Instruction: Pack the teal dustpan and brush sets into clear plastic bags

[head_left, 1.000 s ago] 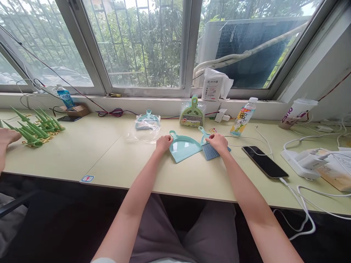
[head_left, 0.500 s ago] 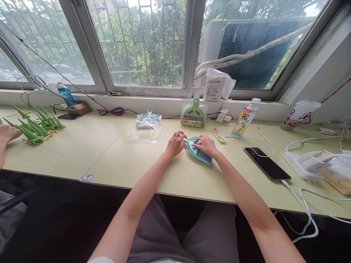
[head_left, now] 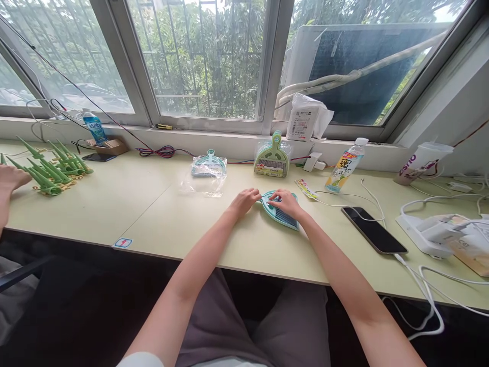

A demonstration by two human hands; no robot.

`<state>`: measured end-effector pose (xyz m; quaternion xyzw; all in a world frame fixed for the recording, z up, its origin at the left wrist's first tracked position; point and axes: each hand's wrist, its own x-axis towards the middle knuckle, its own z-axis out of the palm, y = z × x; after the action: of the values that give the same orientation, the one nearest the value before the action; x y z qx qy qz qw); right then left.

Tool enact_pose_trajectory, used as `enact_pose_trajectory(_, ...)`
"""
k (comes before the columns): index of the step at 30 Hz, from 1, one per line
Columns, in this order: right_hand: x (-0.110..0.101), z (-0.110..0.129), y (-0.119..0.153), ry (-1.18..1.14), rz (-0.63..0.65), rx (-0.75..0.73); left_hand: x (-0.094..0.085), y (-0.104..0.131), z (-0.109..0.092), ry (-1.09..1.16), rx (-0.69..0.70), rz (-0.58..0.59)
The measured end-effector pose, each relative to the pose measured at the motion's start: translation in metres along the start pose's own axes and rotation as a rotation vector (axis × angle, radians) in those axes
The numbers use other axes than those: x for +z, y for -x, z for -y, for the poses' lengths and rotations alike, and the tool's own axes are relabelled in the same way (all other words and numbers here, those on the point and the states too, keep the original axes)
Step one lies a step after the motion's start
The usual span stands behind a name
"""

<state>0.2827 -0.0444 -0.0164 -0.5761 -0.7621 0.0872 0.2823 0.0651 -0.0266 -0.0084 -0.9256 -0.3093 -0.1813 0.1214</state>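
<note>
A small teal dustpan (head_left: 272,214) lies on the table in front of me, with a matching hand brush (head_left: 287,217) nested in it, blue-grey bristles towards the lower right. My left hand (head_left: 245,201) is closed round the handle end at the left. From above, my right hand (head_left: 287,203) pinches the brush's body with thumb and fingers. Its palm hides part of the bristles and the pan's far edge. Behind them stand a green-handled brush and dustpan set (head_left: 272,162) in packaging and a teal set (head_left: 209,165) by clear plastic wrap (head_left: 204,187).
To the right are a drink bottle (head_left: 346,165), a colourful card (head_left: 305,189), a phone (head_left: 374,230) with cables, a power strip (head_left: 424,237) and a plastic cup (head_left: 423,163). At the far left, another person's hand (head_left: 13,178) touches green spiky pieces (head_left: 55,173).
My left hand's fingers have closed further round the handle. My right hand stays on the brush. The view has shifted slightly.
</note>
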Motion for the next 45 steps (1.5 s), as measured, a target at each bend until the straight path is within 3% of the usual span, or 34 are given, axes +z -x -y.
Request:
enact_pose_trajectory(3,0.001,-0.001,-0.001,-0.018,0.012,0.009,-0.002,-0.002,-0.005,-0.034,0.032,0.081)
enact_pose_trajectory(9,-0.003,0.004,0.0,0.004,0.029,0.027,-0.006,-0.007,-0.01,-0.076,-0.029,0.157)
enact_pose_trajectory(16,-0.014,0.023,0.007,0.172,0.06,0.104,-0.006,-0.006,-0.013,-0.044,-0.093,0.177)
enact_pose_trajectory(20,-0.017,0.03,0.009,0.285,0.015,0.075,-0.004,-0.003,-0.013,0.038,-0.112,0.091)
enact_pose_trajectory(24,-0.02,0.035,0.008,0.151,-0.177,0.128,-0.009,-0.007,-0.013,0.377,-0.296,-0.274)
enact_pose_trajectory(26,-0.02,0.037,0.007,0.03,-0.337,0.2,-0.013,-0.011,-0.018,0.718,-0.422,-0.352)
enact_pose_trajectory(27,-0.019,0.038,0.006,-0.02,-0.407,0.232,-0.014,-0.014,-0.022,0.916,-0.455,-0.301)
enact_pose_trajectory(30,-0.015,0.039,0.004,-0.095,-0.487,0.236,-0.012,-0.017,-0.034,1.378,-0.444,0.015)
enact_pose_trajectory(31,-0.014,0.037,0.004,-0.099,-0.473,0.211,-0.01,-0.018,-0.036,1.452,-0.446,0.075)
enact_pose_trajectory(33,-0.014,0.028,0.002,-0.087,-0.431,0.173,-0.005,-0.018,-0.036,1.509,-0.525,0.06)
enact_pose_trajectory(35,-0.018,0.011,0.001,-0.016,-0.411,0.188,-0.001,-0.017,-0.028,1.516,-0.673,-0.036)
enact_pose_trajectory(38,-0.024,-0.023,0.003,0.292,-0.404,0.283,0.002,-0.014,-0.008,1.502,-0.878,-0.198)
enact_pose_trajectory(41,-0.026,-0.055,0.01,0.534,-0.302,0.416,0.003,-0.009,0.011,1.517,-0.934,-0.306)
enact_pose_trajectory(45,-0.026,-0.077,0.014,0.617,-0.137,0.511,0.002,-0.002,0.021,1.564,-0.958,-0.365)
